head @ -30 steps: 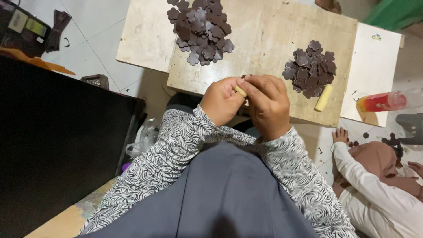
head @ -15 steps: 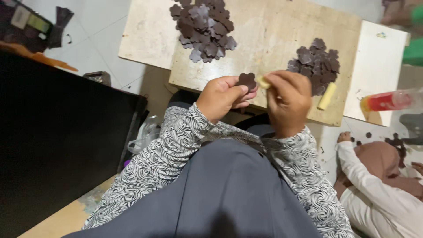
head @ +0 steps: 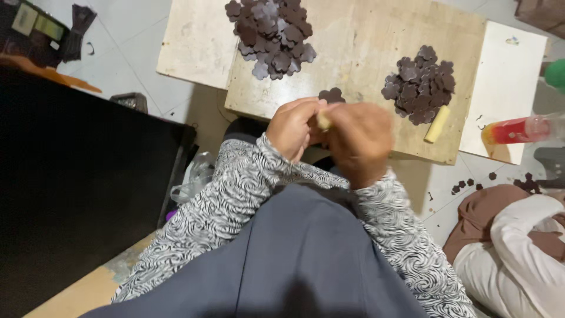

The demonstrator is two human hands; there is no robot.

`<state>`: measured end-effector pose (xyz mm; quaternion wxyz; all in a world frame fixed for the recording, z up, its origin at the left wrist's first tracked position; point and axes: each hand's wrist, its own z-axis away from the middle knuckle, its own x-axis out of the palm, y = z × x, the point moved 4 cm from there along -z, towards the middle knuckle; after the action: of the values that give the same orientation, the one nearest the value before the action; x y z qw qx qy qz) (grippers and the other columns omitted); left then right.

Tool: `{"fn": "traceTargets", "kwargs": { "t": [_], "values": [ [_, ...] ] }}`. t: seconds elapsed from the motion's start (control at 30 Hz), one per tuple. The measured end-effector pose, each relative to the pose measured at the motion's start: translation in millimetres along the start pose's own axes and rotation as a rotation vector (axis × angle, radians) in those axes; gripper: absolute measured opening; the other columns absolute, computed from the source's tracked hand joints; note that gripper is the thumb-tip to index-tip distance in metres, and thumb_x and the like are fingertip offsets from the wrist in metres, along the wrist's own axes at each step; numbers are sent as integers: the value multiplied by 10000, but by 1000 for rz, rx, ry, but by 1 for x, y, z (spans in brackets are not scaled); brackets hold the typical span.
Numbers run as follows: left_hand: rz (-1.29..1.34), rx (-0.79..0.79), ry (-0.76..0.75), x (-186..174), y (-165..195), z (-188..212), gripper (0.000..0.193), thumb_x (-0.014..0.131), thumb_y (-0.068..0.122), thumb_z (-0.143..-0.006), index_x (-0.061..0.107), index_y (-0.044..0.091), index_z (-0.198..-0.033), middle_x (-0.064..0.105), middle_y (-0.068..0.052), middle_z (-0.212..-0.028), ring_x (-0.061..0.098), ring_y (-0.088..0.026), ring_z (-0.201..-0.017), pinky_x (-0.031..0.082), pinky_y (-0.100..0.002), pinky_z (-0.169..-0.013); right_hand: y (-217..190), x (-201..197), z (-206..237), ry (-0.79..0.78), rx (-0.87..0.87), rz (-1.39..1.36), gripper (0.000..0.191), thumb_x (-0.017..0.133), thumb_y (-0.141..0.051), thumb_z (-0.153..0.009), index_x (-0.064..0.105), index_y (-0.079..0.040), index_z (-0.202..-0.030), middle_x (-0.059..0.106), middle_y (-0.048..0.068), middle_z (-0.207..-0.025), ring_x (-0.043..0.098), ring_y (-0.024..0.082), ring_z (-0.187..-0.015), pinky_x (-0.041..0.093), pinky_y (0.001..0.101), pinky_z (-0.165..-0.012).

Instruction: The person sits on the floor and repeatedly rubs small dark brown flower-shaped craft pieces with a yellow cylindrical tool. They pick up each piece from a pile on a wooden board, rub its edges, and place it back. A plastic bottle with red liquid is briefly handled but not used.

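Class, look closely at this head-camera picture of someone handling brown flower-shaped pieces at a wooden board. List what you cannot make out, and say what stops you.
- Right hand: motion-blurred in the head view, so its grip is unclear.
- Pale stick between both hands: mostly hidden by the fingers of the left hand.
- Red bottle: cut off by the right edge.
- Small brown pieces on the floor: too small to tell their shape.

Left hand (head: pixel 292 126) and right hand (head: pixel 359 141) meet together, fingers curled, wrists bent inward.
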<state>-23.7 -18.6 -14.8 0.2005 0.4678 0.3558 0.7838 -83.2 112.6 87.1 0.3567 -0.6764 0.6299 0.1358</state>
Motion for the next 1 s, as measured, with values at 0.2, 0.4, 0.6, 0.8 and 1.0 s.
{"fn": "traceTargets", "kwargs": {
  "t": [0.2,0.4,0.6,0.8,1.0],
  "values": [
    [97,-147,-18,-3,-5,3,190,518,165,-1021,611,9,-1076,704,-90,-1025,750,-169,-958,640,-291,-800,23,0,9,3,110,15,225,747,66,-844,706,-40,-1038,703,106,-1056,661,293,-1000,513,411,-906],
    [-300,132,-208,23,23,13,308,496,90,-1084,599,-38,-1344,678,-131,-1276,678,-159,-1120,586,-262,-868,42,-5,24,141,710,-702,187,670,10,-1026,698,-52,-1201,686,62,-1142,641,176,-1003,536,289,-893],
    [235,40,-202,23,27,15,506,385,-35,-978,385,-44,-1484,601,-233,-1381,694,-228,-1123,614,-312,-942,2,-5,10,-54,376,-170,306,743,55,-866,711,-43,-1154,718,86,-1109,658,250,-1006,537,333,-931],
    [268,49,-241,22,32,14,534,417,-27,-1001,374,-63,-1532,608,-205,-1372,684,-212,-1116,585,-329,-989,-6,-11,3,-94,226,-168,257,760,35,-856,727,-25,-1104,693,170,-1199,669,306,-1109,533,370,-977],
    [134,-87,-196,19,8,8,488,503,107,-1042,440,-47,-1502,692,-79,-1183,699,-114,-997,618,-290,-911,16,-21,5,140,496,-246,181,704,37,-1007,723,-45,-1167,713,139,-1310,719,256,-1149,572,320,-1034]
  ]
}}
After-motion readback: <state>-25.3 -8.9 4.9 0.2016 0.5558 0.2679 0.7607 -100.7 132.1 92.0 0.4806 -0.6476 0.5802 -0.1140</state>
